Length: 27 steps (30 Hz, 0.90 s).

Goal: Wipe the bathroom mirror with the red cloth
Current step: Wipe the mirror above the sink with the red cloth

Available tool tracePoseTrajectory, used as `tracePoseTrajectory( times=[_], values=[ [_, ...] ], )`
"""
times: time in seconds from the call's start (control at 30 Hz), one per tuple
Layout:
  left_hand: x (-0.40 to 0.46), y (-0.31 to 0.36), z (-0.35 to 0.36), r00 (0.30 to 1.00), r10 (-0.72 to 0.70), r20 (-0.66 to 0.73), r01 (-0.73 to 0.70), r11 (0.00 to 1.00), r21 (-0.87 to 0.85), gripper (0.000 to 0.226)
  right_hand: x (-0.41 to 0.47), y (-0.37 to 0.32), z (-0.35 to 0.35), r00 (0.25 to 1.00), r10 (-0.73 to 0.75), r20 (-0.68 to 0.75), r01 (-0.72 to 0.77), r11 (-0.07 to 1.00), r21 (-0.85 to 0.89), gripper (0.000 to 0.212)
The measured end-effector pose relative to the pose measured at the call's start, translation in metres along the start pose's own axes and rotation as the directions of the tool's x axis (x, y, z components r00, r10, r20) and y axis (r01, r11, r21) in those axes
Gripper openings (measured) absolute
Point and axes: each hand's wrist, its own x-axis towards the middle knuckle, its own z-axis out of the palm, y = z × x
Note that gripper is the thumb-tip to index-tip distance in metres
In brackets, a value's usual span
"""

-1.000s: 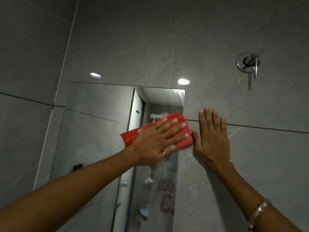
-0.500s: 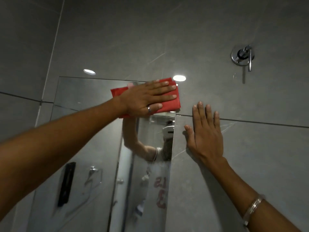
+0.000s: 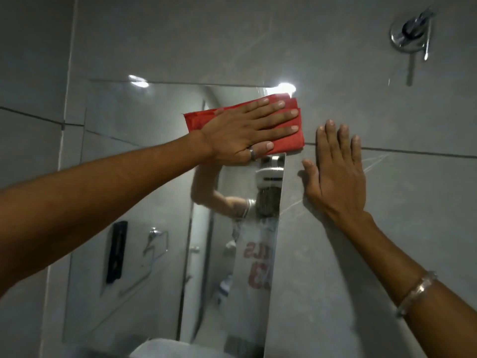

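A frameless bathroom mirror hangs on the grey tiled wall. My left hand lies flat on a folded red cloth and presses it against the mirror's upper right corner, the cloth's right edge overlapping the tile. Beside the mirror, my right hand rests flat on the wall with fingers spread and nothing in it. A bangle sits on that wrist. The reflection shows an arm and a printed white shirt.
A chrome wall valve with a hanging lever sticks out at the top right. The white rim of a basin shows at the bottom edge. Grey wall tiles surround the mirror. A black holder and a towel ring appear only as reflections.
My left hand carried the cloth from the mirror's middle right up to its top right corner, then a little lower. My right hand stayed planted on the wall.
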Motion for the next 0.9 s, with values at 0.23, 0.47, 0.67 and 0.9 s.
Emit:
tracePoseTrajectory(
  times=[0.23, 0.47, 0.67, 0.9],
  values=[
    [-0.053, 0.070, 0.038, 0.989, 0.143, 0.042, -0.141, 0.989, -0.030, 0.060, -0.026, -0.003, 0.005, 0.997, -0.009, -0.077, 0.016, 0.995, 0.095, 0.068],
    [-0.098, 0.133, 0.072, 0.982, 0.187, 0.039, -0.185, 0.981, -0.050, 0.059, -0.083, -0.005, 0.011, 0.997, -0.073, -0.014, 0.074, 0.989, 0.129, 0.066],
    [-0.145, 0.208, 0.103, 0.974, 0.225, 0.026, -0.222, 0.970, -0.101, 0.059, -0.133, -0.004, 0.015, 0.989, -0.147, 0.019, 0.143, 0.982, 0.119, 0.067],
    [-0.216, 0.326, 0.139, 0.972, 0.232, 0.042, -0.223, 0.963, -0.149, 0.056, -0.194, -0.016, 0.012, 0.967, -0.215, 0.139, 0.194, 0.970, 0.149, 0.067]
  ],
)
